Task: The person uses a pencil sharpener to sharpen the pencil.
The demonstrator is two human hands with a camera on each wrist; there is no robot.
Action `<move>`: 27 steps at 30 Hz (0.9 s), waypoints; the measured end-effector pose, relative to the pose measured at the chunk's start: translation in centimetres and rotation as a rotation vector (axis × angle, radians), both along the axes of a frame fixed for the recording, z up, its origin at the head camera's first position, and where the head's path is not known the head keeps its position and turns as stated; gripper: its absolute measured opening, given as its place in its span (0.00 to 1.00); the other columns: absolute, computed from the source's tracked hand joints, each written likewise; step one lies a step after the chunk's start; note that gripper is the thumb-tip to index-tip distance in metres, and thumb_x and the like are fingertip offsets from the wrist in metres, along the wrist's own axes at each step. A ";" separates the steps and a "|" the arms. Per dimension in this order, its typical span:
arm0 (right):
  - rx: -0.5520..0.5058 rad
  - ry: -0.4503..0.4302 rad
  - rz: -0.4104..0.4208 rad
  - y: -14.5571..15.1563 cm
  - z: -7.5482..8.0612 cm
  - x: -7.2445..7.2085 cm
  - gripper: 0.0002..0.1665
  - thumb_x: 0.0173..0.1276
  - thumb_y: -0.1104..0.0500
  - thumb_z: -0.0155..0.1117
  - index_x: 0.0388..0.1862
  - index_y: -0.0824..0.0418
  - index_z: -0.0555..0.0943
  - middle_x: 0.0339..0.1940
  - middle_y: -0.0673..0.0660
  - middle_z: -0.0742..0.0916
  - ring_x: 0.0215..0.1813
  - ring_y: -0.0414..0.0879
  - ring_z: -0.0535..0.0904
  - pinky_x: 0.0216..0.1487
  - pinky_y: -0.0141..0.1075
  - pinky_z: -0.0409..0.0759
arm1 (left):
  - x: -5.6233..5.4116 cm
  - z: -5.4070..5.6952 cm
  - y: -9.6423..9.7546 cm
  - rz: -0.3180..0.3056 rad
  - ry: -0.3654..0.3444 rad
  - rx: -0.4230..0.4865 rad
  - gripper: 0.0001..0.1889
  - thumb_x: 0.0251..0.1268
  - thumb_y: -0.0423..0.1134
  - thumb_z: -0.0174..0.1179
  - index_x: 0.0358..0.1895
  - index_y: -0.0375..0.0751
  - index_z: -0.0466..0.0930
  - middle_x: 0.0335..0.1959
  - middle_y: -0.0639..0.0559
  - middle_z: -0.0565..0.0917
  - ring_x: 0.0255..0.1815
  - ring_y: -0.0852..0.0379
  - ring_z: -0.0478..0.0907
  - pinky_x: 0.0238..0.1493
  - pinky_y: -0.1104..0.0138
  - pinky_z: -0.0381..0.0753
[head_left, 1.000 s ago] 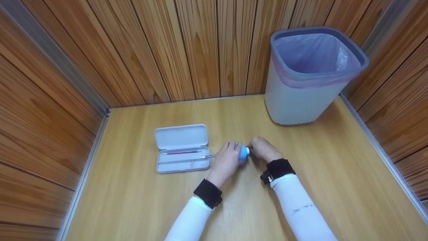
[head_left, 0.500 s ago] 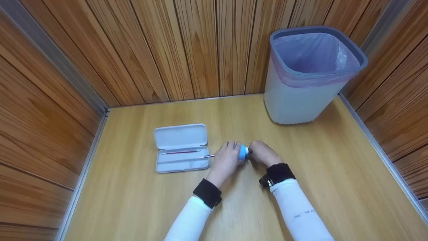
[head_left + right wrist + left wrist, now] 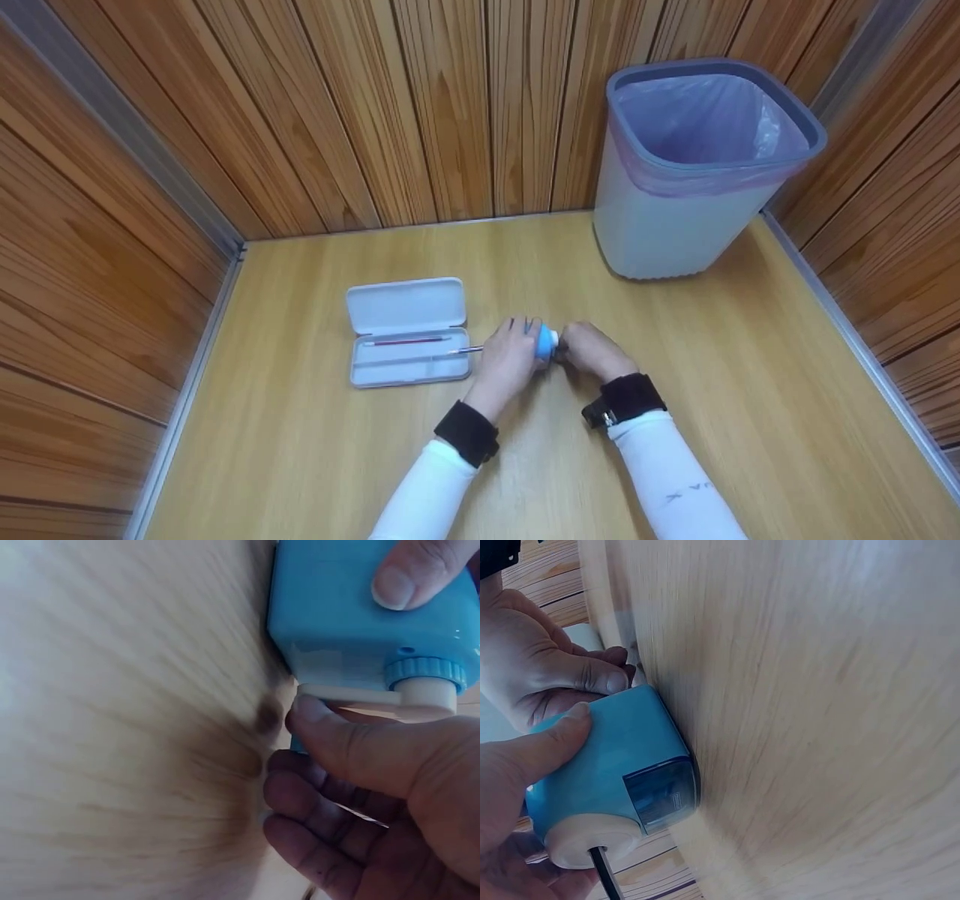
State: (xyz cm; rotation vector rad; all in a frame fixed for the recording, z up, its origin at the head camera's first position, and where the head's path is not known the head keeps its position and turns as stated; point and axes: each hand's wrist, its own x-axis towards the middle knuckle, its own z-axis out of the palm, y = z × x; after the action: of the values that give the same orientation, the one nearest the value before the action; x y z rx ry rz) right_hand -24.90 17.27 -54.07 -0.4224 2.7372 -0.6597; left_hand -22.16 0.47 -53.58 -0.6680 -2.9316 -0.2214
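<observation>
Resting spot: the blue pencil sharpener (image 3: 545,343) sat on the wooden bench (image 3: 750,390), between the two hands, just right of the open pencil case (image 3: 409,332).
Long axis: the sharpener's body ran left to right across the bench in the head view, lying level on its side face.
Pointing: its white crank end (image 3: 420,686) faced the right hand; its other white end, with a pencil (image 3: 606,877) pushed into it, faced the left hand and the case.
Pencil: its far tip (image 3: 466,350) stuck out past the left hand toward the case's near tray.
Left hand: the left hand (image 3: 510,358) gripped the sharpener's body, thumb (image 3: 544,750) laid along the top blue face, the other fingers curled behind it.
Right hand: the right hand (image 3: 591,349) pinched the white crank, thumb (image 3: 352,742) pressed under the crank arm, the remaining fingers curled below it near the bench.
Sharpener against fingers: the blue body lay clamped inside the left fingers, the crank end just touching the right fingers.
Case contents: a red pencil (image 3: 409,341) lay along the hinge side of the tray.
Further off: a grey waste bin (image 3: 675,225) with a purple liner stood well apart at the back right corner.
</observation>
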 end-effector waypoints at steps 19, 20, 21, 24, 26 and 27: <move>-0.071 0.002 0.076 0.6 0.4 1.4 0.08 0.60 0.69 0.68 0.25 0.59 0.88 0.19 0.50 0.80 0.24 0.44 0.71 0.29 0.36 0.72 | 0.0 -0.2 0.1 -0.016 0.073 0.010 0.31 0.54 0.48 0.72 0.62 0.42 0.78 0.50 0.45 0.79 0.50 0.49 0.76 0.45 0.61 0.82; -0.073 -0.009 0.075 0.6 0.5 1.4 0.08 0.60 0.69 0.68 0.25 0.59 0.88 0.19 0.50 0.80 0.24 0.44 0.71 0.28 0.36 0.72 | 0.0 -0.2 0.1 -0.015 0.071 0.006 0.30 0.55 0.48 0.72 0.62 0.42 0.78 0.50 0.45 0.79 0.50 0.49 0.76 0.45 0.61 0.82; -0.076 -0.023 0.070 0.6 0.6 1.5 0.08 0.61 0.69 0.68 0.25 0.59 0.88 0.19 0.50 0.80 0.24 0.44 0.71 0.28 0.36 0.72 | 0.0 -0.2 0.1 -0.014 0.068 0.004 0.30 0.55 0.48 0.72 0.62 0.42 0.78 0.50 0.45 0.79 0.50 0.49 0.76 0.45 0.61 0.82; -0.083 -0.055 0.059 0.6 0.9 1.8 0.08 0.62 0.68 0.67 0.26 0.59 0.88 0.20 0.51 0.80 0.25 0.44 0.72 0.29 0.36 0.71 | 0.0 -0.2 0.0 -0.012 0.067 0.001 0.31 0.55 0.49 0.72 0.62 0.42 0.78 0.51 0.45 0.79 0.50 0.49 0.76 0.45 0.61 0.82; -0.085 -0.062 0.062 0.7 1.0 1.9 0.08 0.63 0.68 0.66 0.27 0.59 0.87 0.20 0.51 0.80 0.25 0.44 0.72 0.28 0.36 0.71 | 0.0 -0.2 0.0 -0.013 0.068 -0.001 0.31 0.55 0.50 0.72 0.62 0.42 0.78 0.51 0.44 0.79 0.50 0.49 0.76 0.45 0.61 0.82; -0.083 -0.063 0.065 0.7 1.1 2.0 0.08 0.63 0.68 0.65 0.26 0.59 0.87 0.20 0.51 0.79 0.24 0.44 0.72 0.28 0.36 0.70 | 0.0 -0.2 0.0 -0.013 0.066 -0.002 0.31 0.55 0.50 0.72 0.62 0.42 0.78 0.51 0.45 0.79 0.50 0.49 0.76 0.45 0.61 0.82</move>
State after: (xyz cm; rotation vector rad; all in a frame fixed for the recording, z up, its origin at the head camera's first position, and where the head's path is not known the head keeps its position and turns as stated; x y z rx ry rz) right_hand -22.88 18.00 -52.96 -0.4989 2.6325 -0.7591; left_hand -22.18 0.45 -53.76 -0.6814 -2.8658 -0.1937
